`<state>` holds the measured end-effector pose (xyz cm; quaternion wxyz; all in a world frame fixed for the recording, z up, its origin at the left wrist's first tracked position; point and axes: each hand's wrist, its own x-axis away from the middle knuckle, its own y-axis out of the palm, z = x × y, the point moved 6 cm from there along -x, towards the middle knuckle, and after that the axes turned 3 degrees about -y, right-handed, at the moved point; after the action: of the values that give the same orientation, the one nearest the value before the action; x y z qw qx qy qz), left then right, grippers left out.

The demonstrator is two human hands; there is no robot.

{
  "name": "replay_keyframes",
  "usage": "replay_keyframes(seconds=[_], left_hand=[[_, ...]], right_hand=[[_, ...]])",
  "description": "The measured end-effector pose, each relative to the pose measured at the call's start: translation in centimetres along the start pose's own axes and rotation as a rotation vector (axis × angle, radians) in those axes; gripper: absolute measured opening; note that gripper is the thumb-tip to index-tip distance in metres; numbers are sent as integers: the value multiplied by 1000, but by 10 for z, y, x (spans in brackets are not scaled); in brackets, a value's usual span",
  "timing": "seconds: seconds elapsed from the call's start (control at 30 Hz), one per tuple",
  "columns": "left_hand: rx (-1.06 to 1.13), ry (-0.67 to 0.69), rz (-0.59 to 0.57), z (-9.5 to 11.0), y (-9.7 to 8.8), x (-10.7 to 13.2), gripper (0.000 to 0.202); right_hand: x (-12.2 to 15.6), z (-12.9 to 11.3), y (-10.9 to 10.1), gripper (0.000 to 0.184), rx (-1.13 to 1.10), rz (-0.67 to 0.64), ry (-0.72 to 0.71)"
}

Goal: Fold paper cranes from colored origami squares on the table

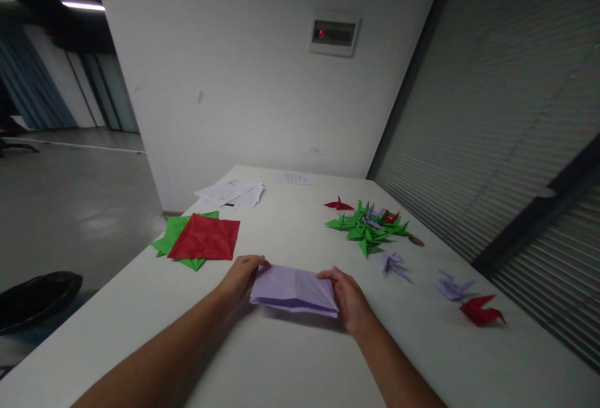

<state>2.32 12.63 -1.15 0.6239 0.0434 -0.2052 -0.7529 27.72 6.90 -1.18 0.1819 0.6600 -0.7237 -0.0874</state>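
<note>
A sheet of lavender origami paper (pixel 295 289), folded into a wide rectangle with its layers slightly parted along the near edge, is held just over the table. My left hand (pixel 244 275) grips its left end, thumb and fingers closed around the edge. At the opposite end my right hand (pixel 347 295) pinches the paper, thumb on top and fingers beneath. A vertical crease runs down the middle of the sheet. The undersides of both hands' fingers are partly hidden by the paper.
Creased red paper (pixel 205 237) lies over green sheets (pixel 175 233) at left. Several green paper cranes (pixel 368 228) are heaped at right, near lavender cranes (pixel 394 264) and a red crane (pixel 482 311). Printed pages (pixel 229 193) lie behind; a black-lined bin (pixel 40 298) stands beside the table.
</note>
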Motion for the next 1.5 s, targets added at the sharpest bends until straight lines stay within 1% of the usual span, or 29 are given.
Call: replay_keyframes(seconds=[0.07, 0.17, 0.27, 0.4, 0.53, 0.9, 1.27, 1.5], left_hand=[[-62, -2, 1, -2, -1, -1, 25], [-115, 27, -19, -3, -2, -3, 28], [-134, 84, -31, -1, -4, -5, 31], [-127, 159, -42, 2, -6, -6, 39], [-120, 180, -15, 5, -6, -5, 43], [-204, 223, 23, 7, -6, -7, 38], [-302, 214, 52, 3, -9, -10, 35], [-447, 245, 51, -2, -14, -17, 32]], right_hand=[[0, -1, -3, 40, 22, 30, -60], [-1, 2, -3, 38, 54, -22, -55], [-2, 2, -5, 38, 92, -55, -91], [-6, 3, -10, 40, 134, -38, -160], [-10, 6, -12, 43, 118, -53, -167], [-12, 0, -14, 45, 207, 8, -231], [-13, -1, -15, 42, 267, 16, -233], [-13, -2, -13, 42, 354, -6, -229]])
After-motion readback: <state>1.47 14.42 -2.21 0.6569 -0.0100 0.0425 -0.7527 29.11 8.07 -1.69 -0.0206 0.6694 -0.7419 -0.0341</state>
